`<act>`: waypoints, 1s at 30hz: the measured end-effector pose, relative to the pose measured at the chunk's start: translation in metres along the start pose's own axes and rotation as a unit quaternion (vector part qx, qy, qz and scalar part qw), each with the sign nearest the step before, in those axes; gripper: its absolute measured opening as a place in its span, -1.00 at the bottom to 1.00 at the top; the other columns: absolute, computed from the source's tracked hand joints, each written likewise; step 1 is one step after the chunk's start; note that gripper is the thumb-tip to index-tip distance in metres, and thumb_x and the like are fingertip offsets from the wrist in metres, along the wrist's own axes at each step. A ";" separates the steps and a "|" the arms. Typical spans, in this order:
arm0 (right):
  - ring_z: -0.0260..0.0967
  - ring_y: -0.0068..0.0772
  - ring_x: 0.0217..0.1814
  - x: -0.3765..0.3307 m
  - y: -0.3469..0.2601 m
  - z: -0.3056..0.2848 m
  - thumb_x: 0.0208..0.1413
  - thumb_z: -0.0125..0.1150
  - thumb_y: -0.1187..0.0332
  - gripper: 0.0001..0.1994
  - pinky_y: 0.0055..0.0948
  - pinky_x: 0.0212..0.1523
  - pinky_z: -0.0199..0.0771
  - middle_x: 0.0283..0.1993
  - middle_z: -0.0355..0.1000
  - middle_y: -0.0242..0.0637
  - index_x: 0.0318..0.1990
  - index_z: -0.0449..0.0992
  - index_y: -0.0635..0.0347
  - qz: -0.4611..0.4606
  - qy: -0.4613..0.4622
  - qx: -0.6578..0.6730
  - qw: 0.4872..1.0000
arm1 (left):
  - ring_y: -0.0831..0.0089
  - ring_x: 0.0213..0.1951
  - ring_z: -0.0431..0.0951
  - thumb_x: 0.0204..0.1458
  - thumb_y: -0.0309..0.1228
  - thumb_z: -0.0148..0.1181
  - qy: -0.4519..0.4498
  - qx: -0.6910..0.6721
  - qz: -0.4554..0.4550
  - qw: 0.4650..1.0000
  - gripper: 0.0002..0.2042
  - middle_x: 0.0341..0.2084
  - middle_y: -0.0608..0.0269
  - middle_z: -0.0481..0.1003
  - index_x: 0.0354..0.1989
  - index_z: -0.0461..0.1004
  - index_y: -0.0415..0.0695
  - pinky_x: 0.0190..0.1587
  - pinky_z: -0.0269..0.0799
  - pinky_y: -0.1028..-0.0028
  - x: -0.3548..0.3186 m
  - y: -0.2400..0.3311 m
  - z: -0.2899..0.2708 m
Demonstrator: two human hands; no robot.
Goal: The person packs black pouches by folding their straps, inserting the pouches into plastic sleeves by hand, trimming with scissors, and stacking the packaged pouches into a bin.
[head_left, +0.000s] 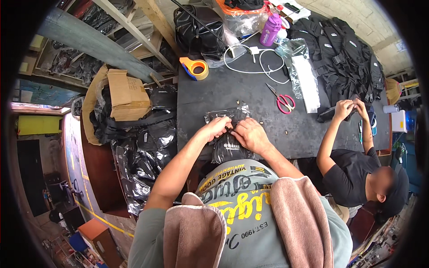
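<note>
Towel (196, 232) over the shoulders sits nearest, with the forearms reaching out from under it to a dark table (214, 89). Left hand (217, 127) and right hand (250, 134) meet at the top edge of a bagged black item (230, 145), fingers curled narrow and pinching the plastic there; the bag lies flat under and just in front of both hands. By the look of it, the bag's mouth is being closed, which calls for a steady fold. Scissors (281, 100) lie well apart to the right, near a co-worker's hands (351, 107).
</note>
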State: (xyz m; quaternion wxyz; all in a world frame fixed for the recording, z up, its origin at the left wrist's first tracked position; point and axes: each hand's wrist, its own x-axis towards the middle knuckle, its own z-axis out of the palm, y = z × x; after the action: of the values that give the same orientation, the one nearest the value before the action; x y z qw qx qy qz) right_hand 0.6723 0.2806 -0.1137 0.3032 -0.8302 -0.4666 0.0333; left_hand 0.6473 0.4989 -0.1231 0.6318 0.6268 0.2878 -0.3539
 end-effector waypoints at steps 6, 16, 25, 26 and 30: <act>0.41 -0.41 -0.18 0.008 0.001 0.008 0.30 0.24 0.39 -0.86 -0.39 -0.08 0.42 -0.09 0.49 -0.35 -0.17 0.64 0.27 0.076 -0.022 0.317 0.945 | -0.06 -0.27 0.70 0.42 -0.09 0.02 0.240 0.251 0.304 0.887 -0.63 -0.42 -0.13 0.63 -0.15 0.60 -0.14 -0.17 0.55 0.08 -0.017 -0.012 0.018; 0.28 -0.67 -0.27 0.035 -0.003 0.037 0.39 0.03 0.36 -0.73 -0.59 -0.20 0.30 -0.14 0.54 -0.43 -0.23 0.66 0.28 0.244 -0.079 0.606 0.753 | -0.10 -0.29 0.71 0.37 -0.24 0.12 0.389 0.225 0.330 0.830 -0.82 -0.43 -0.01 0.67 0.02 0.47 -0.01 -0.25 0.55 0.02 -0.007 -0.021 -0.015; 0.30 -0.59 -0.31 -0.002 0.008 0.032 0.32 -0.05 0.36 -0.71 -0.49 -0.23 0.35 -0.32 0.48 -0.41 -0.31 0.58 0.33 0.269 -0.102 0.519 0.805 | -0.19 -0.36 0.67 0.36 -0.27 0.09 0.455 0.319 0.300 0.776 -0.86 -0.48 -0.03 0.65 -0.01 0.44 0.03 -0.30 0.52 -0.11 0.012 -0.048 -0.041; 0.31 -0.58 -0.31 -0.008 0.014 0.034 0.31 -0.04 0.37 -0.70 -0.48 -0.22 0.35 -0.30 0.51 -0.39 -0.30 0.59 0.35 0.251 -0.107 0.509 0.817 | -0.19 -0.35 0.67 0.36 -0.28 0.08 0.454 0.313 0.298 0.779 -0.86 -0.48 -0.03 0.65 -0.01 0.44 0.02 -0.29 0.52 -0.11 0.015 -0.054 -0.045; 0.34 -0.56 -0.29 -0.010 0.013 0.035 0.28 -0.02 0.39 -0.73 -0.44 -0.18 0.41 -0.30 0.52 -0.34 -0.31 0.60 0.35 0.266 -0.130 0.509 0.808 | -0.23 -0.37 0.66 0.36 -0.26 0.06 0.457 0.282 0.288 0.793 -0.86 -0.47 -0.07 0.65 -0.03 0.43 0.03 -0.28 0.52 -0.15 0.015 -0.071 -0.052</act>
State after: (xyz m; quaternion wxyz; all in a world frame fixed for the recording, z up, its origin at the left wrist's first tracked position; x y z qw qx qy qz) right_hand 0.6653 0.2843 -0.1513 0.5984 -0.6360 -0.1791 0.4530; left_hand 0.6025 0.5520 -0.1793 0.2945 0.9198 0.2364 0.1065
